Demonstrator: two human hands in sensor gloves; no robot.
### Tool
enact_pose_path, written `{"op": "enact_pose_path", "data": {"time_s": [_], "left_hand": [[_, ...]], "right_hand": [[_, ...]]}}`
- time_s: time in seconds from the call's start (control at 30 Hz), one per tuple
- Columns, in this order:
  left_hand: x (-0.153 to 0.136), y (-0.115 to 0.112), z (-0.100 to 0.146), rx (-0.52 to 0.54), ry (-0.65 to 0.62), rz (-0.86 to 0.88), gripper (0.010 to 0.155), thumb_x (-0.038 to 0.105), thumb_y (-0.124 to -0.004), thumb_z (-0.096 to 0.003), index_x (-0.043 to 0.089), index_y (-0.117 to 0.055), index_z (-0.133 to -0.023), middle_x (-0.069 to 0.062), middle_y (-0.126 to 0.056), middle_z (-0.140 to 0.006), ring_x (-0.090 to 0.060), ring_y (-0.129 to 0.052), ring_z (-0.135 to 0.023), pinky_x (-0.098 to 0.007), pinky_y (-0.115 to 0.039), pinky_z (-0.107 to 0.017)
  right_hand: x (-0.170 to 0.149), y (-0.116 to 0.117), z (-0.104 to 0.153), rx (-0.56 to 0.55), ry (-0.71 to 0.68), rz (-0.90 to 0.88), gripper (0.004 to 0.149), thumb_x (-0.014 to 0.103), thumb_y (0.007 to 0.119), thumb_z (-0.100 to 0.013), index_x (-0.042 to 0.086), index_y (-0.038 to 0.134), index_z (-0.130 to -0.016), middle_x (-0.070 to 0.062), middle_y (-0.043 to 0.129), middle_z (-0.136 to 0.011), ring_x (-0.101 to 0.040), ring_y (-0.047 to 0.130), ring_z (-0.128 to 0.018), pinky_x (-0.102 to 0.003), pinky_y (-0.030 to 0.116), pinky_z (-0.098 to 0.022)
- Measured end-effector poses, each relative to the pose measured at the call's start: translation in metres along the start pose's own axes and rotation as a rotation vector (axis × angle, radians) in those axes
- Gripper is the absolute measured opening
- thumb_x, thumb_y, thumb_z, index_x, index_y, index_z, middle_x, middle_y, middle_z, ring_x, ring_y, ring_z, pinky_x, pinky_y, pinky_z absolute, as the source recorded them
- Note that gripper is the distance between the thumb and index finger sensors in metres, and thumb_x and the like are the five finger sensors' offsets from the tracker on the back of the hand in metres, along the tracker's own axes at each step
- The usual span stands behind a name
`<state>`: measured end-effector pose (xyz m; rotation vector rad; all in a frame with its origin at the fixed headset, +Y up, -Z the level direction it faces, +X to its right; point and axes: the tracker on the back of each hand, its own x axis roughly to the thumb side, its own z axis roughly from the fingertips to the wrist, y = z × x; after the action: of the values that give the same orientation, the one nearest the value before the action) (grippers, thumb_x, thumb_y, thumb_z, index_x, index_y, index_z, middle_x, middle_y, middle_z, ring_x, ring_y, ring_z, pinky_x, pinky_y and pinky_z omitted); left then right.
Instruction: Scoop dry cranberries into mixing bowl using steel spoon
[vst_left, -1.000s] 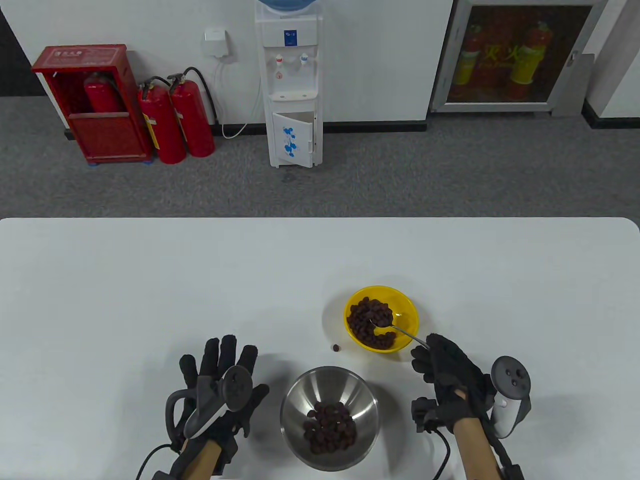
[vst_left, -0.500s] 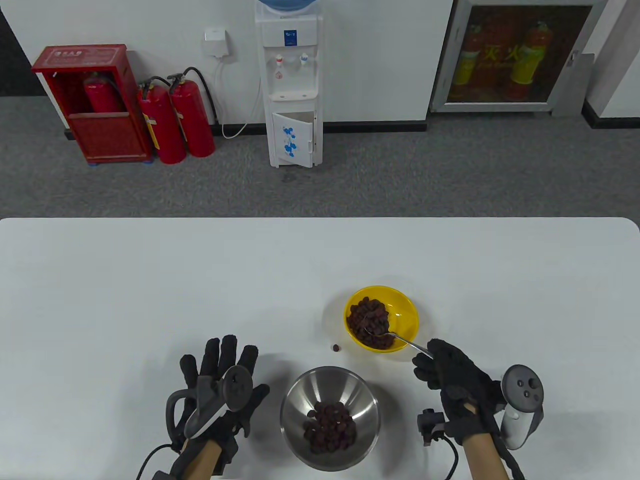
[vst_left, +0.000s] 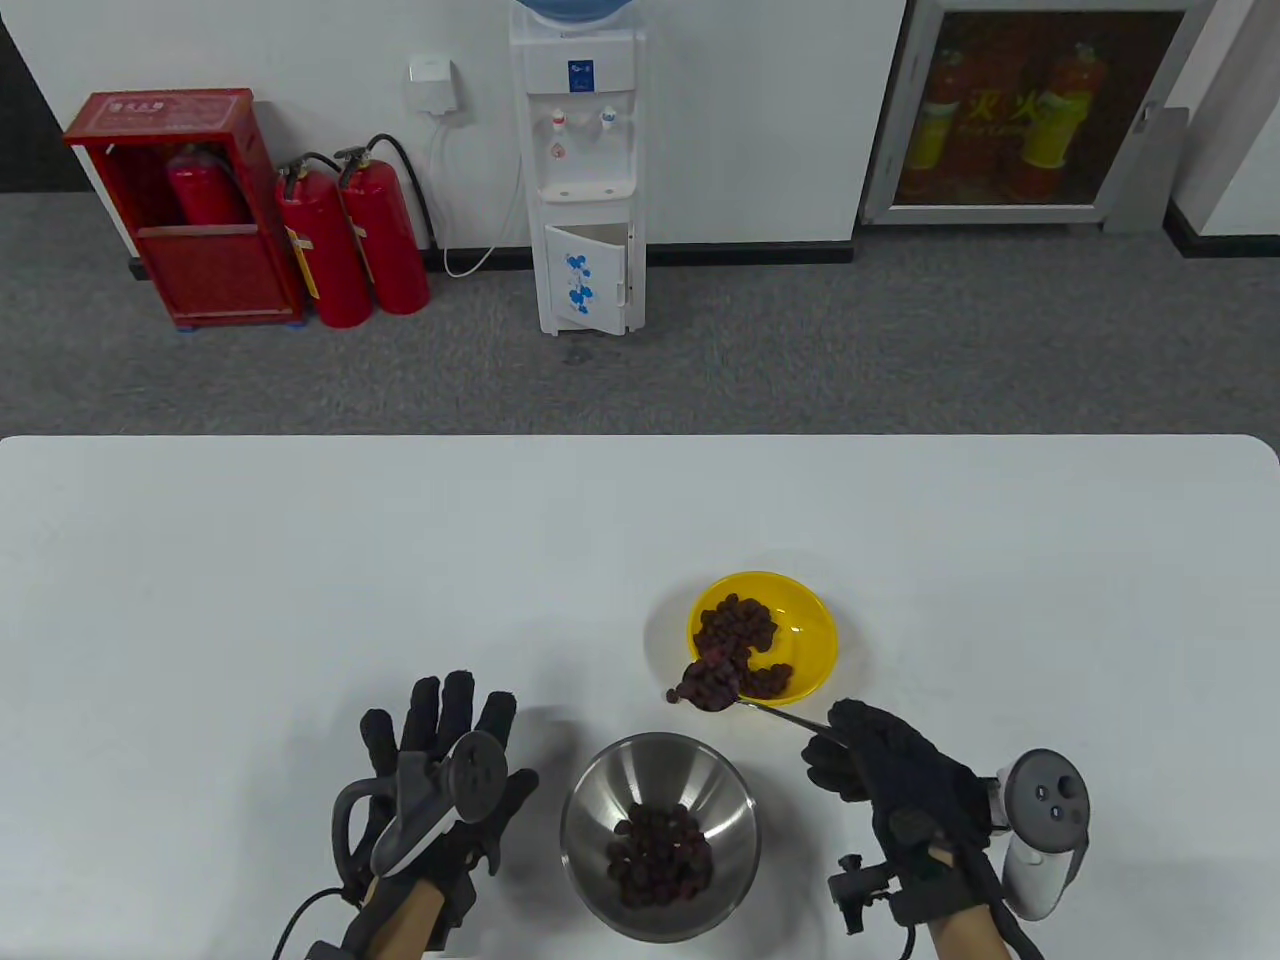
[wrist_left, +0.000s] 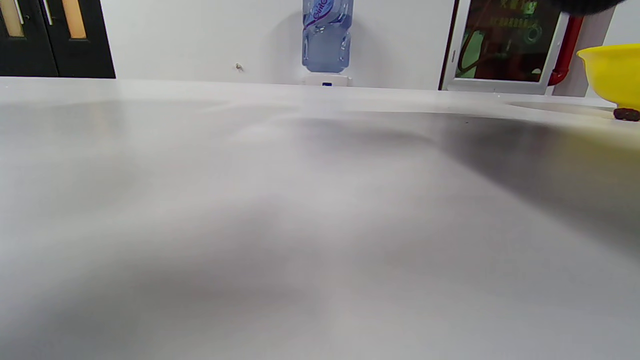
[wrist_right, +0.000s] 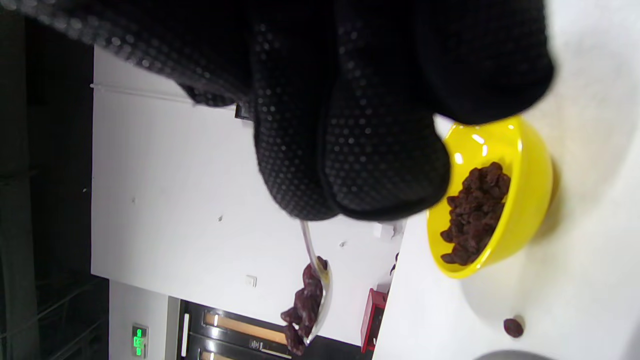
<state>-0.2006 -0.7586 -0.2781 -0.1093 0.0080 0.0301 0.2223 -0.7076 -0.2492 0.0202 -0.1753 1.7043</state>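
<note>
White worktop runs across the room in front of me, with a water dispenser and fire extinguishers against the far wall. On my right side, my right hand grips the spoon by the end of its handle, fingers closed round it. Its long axis runs from the hand up and to the left, and the bowl end carries a heap of cranberries just at the near-left rim of the yellow bowl, raised clear of the worktop in the right wrist view. More cranberries remain in that bowl. Mixing bowl sits nearer me and to the left of the loaded spoon, already holding a dark pile in its bottom. So the coming carry, as I judge it, goes down and leftward from the spoon tip, and the right hand is the nearer one. One stray cranberry lies on the worktop beside the yellow bowl. My left hand rests flat left of the mixing bowl, fingers spread and holding nothing.
</note>
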Motion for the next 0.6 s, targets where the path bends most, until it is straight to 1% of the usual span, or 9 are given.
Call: {"op": "enact_pose_path", "data": {"time_s": [0.27,0.5,0.6], "left_hand": [[0.0005,-0.0001,-0.0004,0.0,-0.001,-0.001,0.078,0.075,-0.057,-0.0398,0.052,-0.024,-0.106,0.009,-0.008,-0.122,-0.028,-0.009,-0.117,-0.07,-0.005,-0.071],[0.0007,-0.0003,-0.0005,-0.002,-0.001,-0.003,0.078,0.075,-0.057,-0.0399,0.052,-0.024,-0.106,0.008,-0.008,-0.122,-0.028,-0.009,-0.117,-0.071,-0.005,-0.071],[0.0008,-0.0003,-0.0005,-0.001,-0.001,-0.003,0.078,0.075,-0.057,-0.0399,0.052,-0.024,-0.106,0.008,-0.008,-0.122,-0.028,-0.009,-0.117,-0.07,-0.005,-0.071]], "right_hand": [[0.0013,0.0063,0.003,0.048,-0.01,0.004,0.043,0.034,0.08,-0.047,0.005,0.089,-0.077,0.001,0.105,-0.06,-0.023,0.109,-0.045,-0.043,0.086,-0.033],[0.0033,0.0084,0.0031,0.099,-0.055,0.06,0.042,0.033,0.08,-0.047,0.009,0.088,-0.08,0.0,0.103,-0.064,-0.025,0.106,-0.049,-0.045,0.083,-0.036],[0.0043,0.01,0.0029,0.118,-0.084,0.128,0.041,0.033,0.079,-0.047,0.013,0.087,-0.082,0.0,0.101,-0.068,-0.025,0.105,-0.053,-0.045,0.082,-0.038]]}}
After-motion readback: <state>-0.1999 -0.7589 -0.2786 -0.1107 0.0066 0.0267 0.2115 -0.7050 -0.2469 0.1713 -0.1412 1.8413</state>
